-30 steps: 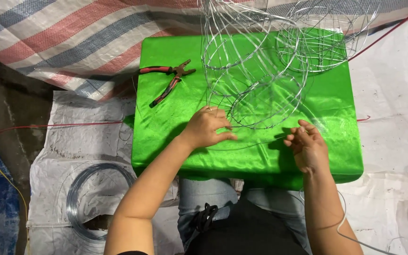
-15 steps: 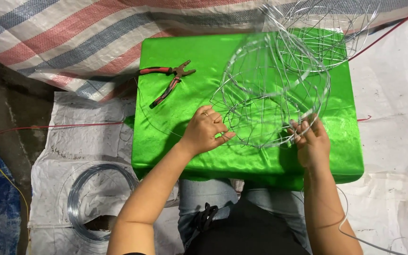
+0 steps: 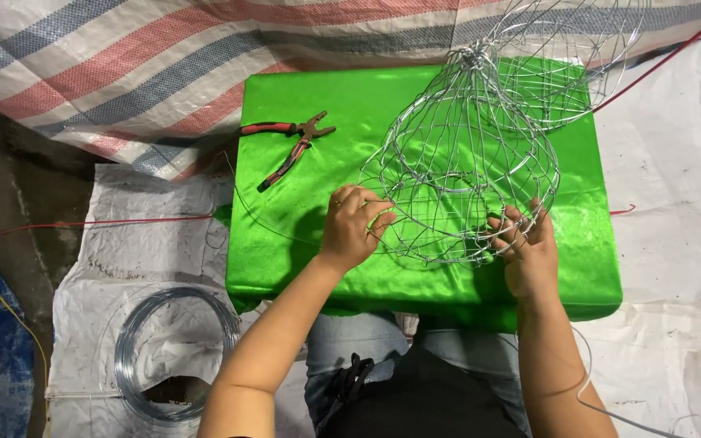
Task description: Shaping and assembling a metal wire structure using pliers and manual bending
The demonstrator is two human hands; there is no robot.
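Both hands, left (image 3: 352, 225) and right (image 3: 527, 247), grip wire frame (image 3: 460, 162) on green-covered table (image 3: 350, 105); pliers (image 3: 290, 144) beside.

On the green cloth (image 3: 326, 268): two wire frames (image 3: 460, 170) (image 3: 565, 65), one pair of red-handled pliers (image 3: 290, 146). Left of it, one wire coil (image 3: 135, 341).

Wire basket (image 3: 460, 174): bare silver-grey wire, open grid mesh, dome or bell shaped. Ribs gather into a twisted knot at the narrow far end; wide round rim at the near end. Lies tipped on its side on the green table (image 3: 326, 89), right of centre, rim toward the near edge of the table. Gripped at the rim on both sides: left hand (image 3: 352, 227) on the left, right hand (image 3: 525, 247) on the right.
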